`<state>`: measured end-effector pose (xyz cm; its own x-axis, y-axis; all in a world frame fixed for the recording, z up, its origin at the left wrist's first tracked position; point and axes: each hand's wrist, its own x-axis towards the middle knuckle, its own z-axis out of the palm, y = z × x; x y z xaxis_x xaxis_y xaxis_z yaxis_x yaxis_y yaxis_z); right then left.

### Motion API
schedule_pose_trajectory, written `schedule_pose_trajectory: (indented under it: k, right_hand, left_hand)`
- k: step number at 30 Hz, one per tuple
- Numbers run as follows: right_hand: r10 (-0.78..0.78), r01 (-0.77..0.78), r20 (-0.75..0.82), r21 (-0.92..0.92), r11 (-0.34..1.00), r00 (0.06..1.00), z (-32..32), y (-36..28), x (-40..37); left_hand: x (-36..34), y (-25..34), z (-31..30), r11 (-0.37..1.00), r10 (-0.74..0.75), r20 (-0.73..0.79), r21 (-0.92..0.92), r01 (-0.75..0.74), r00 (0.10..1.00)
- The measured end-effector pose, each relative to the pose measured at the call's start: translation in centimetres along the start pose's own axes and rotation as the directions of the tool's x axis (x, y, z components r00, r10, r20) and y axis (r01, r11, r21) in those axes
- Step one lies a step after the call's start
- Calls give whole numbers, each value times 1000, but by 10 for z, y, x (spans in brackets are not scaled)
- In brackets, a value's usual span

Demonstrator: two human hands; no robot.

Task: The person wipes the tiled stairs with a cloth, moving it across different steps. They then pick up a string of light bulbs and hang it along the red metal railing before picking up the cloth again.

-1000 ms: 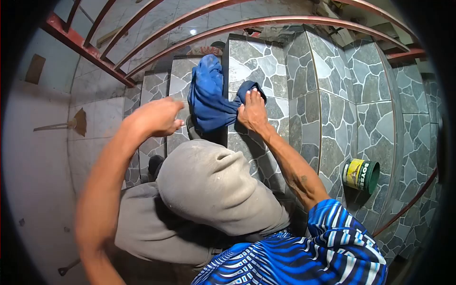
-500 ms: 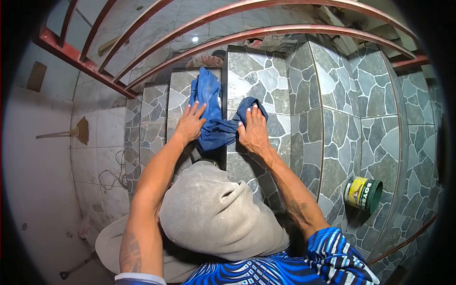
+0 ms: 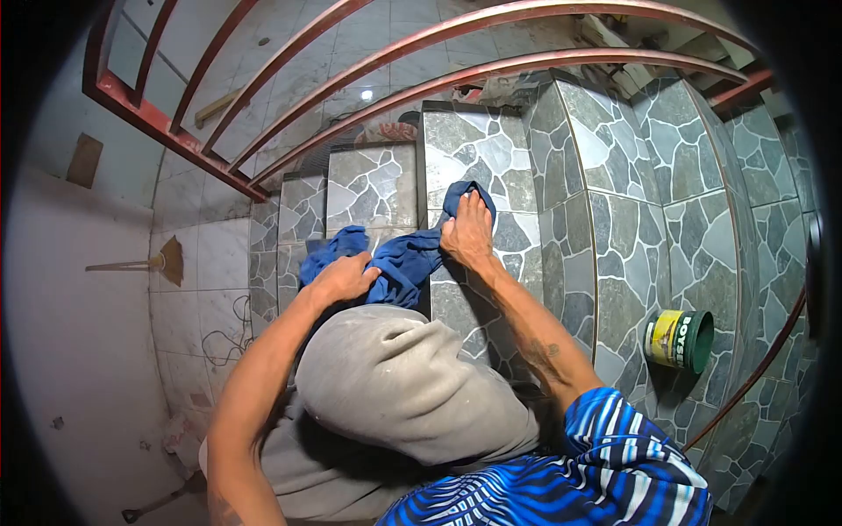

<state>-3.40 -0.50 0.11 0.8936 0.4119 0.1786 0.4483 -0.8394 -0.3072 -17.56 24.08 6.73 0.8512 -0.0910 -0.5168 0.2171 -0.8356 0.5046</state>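
A crumpled blue cloth [image 3: 405, 263] lies across the edge of a stair step [image 3: 465, 153] covered in grey stone-pattern tile. My left hand [image 3: 345, 279] has its fingers curled on the cloth's left part, close to my knee. Higher up and to the right, my right hand [image 3: 469, 232] grips the bunched end of the same cloth and presses it on the tile. A stretch of cloth runs between both hands. Part of its lower edge is hidden behind my grey-trousered knee [image 3: 377, 368].
Red metal railing bars [image 3: 412, 88] curve across the top. A green paint bucket [image 3: 675, 338] with a yellow label sits on the tiled steps at right. Leftward are a brush with a long handle [image 3: 168, 263] and a thin loose cable [image 3: 230, 337] on the white-tiled floor.
My left hand has drawn the left part of the cloth down toward my knee, bunching it and baring the tile above. My right hand stays on its end. The view has shifted slightly.
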Motion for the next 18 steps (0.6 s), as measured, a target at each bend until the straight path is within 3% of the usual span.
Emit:
schedule_pose_trajectory:
  k: [3,4,6,8,11,14,15,17,18]
  right_hand:
    - [10,-4,68,-99,995,998,-3,26,7]
    - [15,1,88,-181,983,996,-4,37,17]
    - [4,10,62,-219,976,998,-2,61,51]
    - [1,-5,-20,-214,977,1000,5,86,100]
    - [77,-84,-46,-191,978,996,14,106,163]
    - [138,-146,-64,-157,977,988,16,92,157]
    - [76,-98,-138,-160,982,987,26,90,128]
    - [9,-10,-7,-126,992,1000,3,71,58]
    - [11,-2,97,-92,996,995,-7,70,31]
  left_hand:
    - [-12,-2,-10,994,108,-85,-9,-109,991]
    - [-18,-5,-17,997,76,-65,-13,-77,995]
    - [-47,8,-51,996,88,-145,38,-83,986]
    - [-82,30,-95,990,13,-132,140,6,991]
    - [-149,77,-143,981,29,-309,192,33,951]
    - [-196,115,-161,990,32,-474,137,37,880]
    - [-200,119,-162,996,42,-489,95,5,871]
    - [-203,121,-161,997,62,-517,1,-71,854]
    - [-205,117,-157,997,69,-498,67,-41,865]
